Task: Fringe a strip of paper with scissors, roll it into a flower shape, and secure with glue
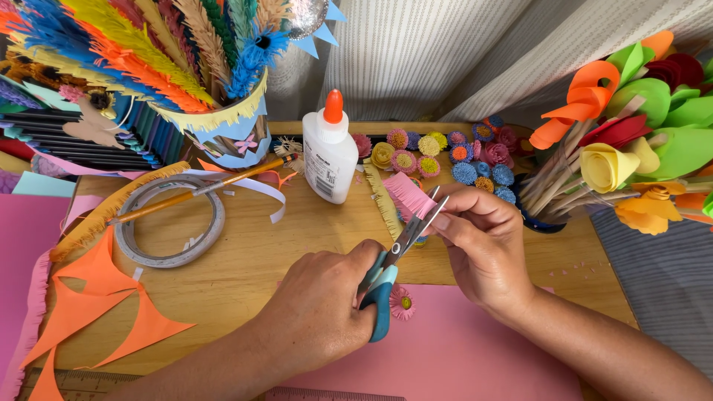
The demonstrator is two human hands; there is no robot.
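Note:
My left hand [319, 304] grips teal-handled scissors [390, 271], whose open blades point up and to the right. The blade tips meet the edge of a fringed pink paper strip [408, 194]. My right hand [479, 238] pinches that strip between thumb and fingers, just right of the blades. Both hands hover over a wooden table [260, 252] and a pink paper sheet [453, 349]. A small pink paper flower [402, 303] lies below the scissors on the sheet's edge.
A white glue bottle [329, 152] with an orange cap stands behind the hands. A tape roll [169, 220] with a brush across it lies at left, next to orange paper scraps [96, 304]. Small quilled flowers [453, 157] cluster at back. Paper flower bouquets [631, 141] stand right, paper feathers [134, 52] back left.

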